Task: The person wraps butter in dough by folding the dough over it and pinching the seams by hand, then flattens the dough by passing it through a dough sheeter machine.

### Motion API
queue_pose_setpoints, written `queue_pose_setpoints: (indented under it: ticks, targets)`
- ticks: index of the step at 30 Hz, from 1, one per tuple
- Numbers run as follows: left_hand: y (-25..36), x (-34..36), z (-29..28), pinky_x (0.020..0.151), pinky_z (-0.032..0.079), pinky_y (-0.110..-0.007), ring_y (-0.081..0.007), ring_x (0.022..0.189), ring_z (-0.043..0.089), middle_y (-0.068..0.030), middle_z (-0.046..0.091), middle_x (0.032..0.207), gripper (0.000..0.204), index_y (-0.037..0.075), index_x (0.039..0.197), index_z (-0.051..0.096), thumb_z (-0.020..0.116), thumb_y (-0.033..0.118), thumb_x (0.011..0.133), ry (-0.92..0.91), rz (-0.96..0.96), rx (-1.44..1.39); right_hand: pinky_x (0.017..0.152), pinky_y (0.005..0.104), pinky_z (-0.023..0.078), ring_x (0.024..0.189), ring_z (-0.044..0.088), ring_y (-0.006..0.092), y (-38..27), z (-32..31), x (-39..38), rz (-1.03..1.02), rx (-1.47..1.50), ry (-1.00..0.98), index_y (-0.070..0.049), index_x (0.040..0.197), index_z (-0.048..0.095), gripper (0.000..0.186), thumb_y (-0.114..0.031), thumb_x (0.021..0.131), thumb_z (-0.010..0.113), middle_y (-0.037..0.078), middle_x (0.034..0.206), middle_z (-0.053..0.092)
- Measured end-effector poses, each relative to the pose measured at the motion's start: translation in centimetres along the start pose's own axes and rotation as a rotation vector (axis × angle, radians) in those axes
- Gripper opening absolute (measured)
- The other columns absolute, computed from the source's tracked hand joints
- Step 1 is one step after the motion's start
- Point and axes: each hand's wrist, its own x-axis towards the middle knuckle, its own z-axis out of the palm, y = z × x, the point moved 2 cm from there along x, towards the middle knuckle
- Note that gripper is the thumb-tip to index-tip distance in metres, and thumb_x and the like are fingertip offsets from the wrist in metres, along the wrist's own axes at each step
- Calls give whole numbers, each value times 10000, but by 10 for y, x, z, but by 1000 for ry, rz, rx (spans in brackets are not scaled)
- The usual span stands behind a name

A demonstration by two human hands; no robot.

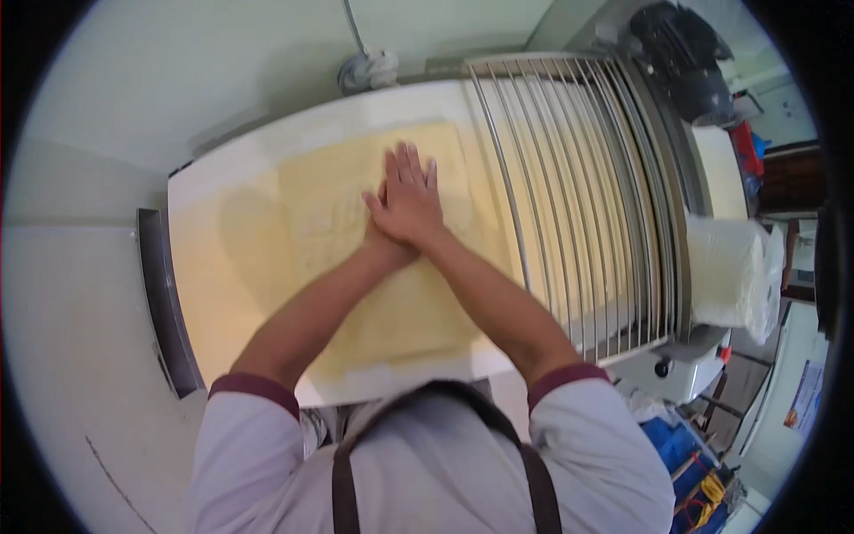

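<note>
A flat, pale yellow sheet of dough (382,311) lies on the white belt of a machine that looks like a dough sheeter. My right hand (414,200) rests palm down on top of my left hand (384,242), both arms reaching straight out over the sheet. The right fingers are stretched forward and the thumb sticks out to the left. Most of the left hand is covered by the right; it seems to lie flat against the dough. Shallow dents (334,222) mark the surface left of the hands. Neither hand holds anything.
A metal bar guard (569,205) covers the belt's right part. Beyond it are a dark motor (685,62) and a plastic-wrapped bundle (734,271). A metal edge piece (165,303) sits at the belt's left end. A pale wall (205,89) rises behind.
</note>
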Motion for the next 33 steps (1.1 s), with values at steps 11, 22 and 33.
queue_pose_setpoints:
  ticks: [11, 22, 33]
  targets:
    - [51, 30, -5, 1157, 91, -504, -321, 1436, 142, -135, 242, 1541, 699, 112, 1466, 278, 449, 462, 886, 165, -145, 1, 1156, 539, 49, 1447, 109, 369, 59, -10, -15, -3, -10, 60, -20, 1478, 207, 738, -470, 926, 401, 236, 1543, 164]
    - [71, -40, -22, 1165, 25, -514, -363, 1461, 8, -222, 58, 1570, 806, 26, 1507, 112, 402, 457, 891, -84, -208, 101, 1143, 565, 57, 1444, 111, 390, 40, -16, -87, -303, -62, -61, 19, 1473, 192, 774, -424, 891, 445, 250, 1543, 148]
    - [28, -98, -20, 1172, 75, -466, -358, 1449, 69, -215, 132, 1553, 808, 4, 1482, 167, 455, 444, 869, -105, -151, -335, 1151, 549, 50, 1444, 101, 388, -46, 23, -76, -400, -86, -58, 15, 1463, 224, 801, -386, 838, 525, 249, 1536, 168]
